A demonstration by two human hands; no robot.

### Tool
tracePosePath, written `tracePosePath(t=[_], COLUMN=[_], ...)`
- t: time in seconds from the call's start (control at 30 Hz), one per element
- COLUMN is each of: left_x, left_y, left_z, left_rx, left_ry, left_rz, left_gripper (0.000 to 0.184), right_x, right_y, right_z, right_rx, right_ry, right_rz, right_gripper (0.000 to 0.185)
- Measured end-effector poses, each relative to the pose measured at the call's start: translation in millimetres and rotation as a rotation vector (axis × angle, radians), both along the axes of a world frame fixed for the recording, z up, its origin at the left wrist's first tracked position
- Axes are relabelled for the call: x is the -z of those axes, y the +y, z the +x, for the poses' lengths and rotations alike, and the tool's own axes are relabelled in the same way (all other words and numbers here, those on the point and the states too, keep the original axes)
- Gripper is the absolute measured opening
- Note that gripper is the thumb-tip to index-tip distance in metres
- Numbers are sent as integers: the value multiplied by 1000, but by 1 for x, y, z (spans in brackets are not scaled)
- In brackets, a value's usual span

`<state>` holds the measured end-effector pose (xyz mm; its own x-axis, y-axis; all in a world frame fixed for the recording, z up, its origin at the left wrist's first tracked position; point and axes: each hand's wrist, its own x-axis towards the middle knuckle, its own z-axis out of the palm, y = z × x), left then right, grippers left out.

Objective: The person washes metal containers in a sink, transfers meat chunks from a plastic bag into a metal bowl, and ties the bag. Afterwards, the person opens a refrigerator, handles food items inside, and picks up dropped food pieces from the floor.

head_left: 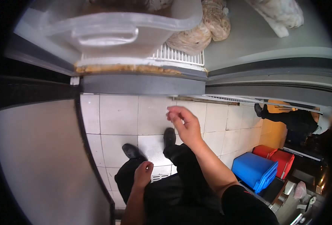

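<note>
Above the tiled floor, my right hand (pixel 187 125) reaches forward with its fingers bent in toward the thumb. A small pale glint shows at its fingertips, too blurred to name. My left hand (pixel 142 174) hangs lower, near my leg, its fingers curled into a loose ring with nothing visible in them. Ahead of both hands is an open refrigerated cabinet (pixel 143 85). Inside it, a translucent plastic tub (pixel 151 34) with a moulded handle rests on a white wire rack (pixel 179 54). Bagged food (pixel 194 37) lies to the right of the tub.
A grey door panel (pixel 38 157) stands open at left. Another wrapped bundle (pixel 280 17) lies at the cabinet's far right. Blue bins (pixel 254 170) and red bins (pixel 282 159) stand to my right. Beyond them, another person (pixel 297 119) in dark trousers is visible. A floor drain (pixel 160 177) lies near my feet.
</note>
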<state>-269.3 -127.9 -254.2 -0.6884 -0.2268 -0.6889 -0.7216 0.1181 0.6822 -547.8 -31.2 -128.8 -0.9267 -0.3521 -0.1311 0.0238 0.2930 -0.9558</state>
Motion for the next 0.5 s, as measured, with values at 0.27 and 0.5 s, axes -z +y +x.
tracePosePath(t=[0.27,0.5], left_x=[26,27], left_y=[-24,-30], left_z=[-41,-56], left_rx=[92,115], left_ry=[39,-10], left_rz=[-90,-68], left_gripper=[26,25], right_x=[-66,-129], right_y=[-25,-89], right_z=[-152,-335], right_rx=[259,229], right_ry=[797,777], right_rz=[-90,888], right_gripper=[15,38])
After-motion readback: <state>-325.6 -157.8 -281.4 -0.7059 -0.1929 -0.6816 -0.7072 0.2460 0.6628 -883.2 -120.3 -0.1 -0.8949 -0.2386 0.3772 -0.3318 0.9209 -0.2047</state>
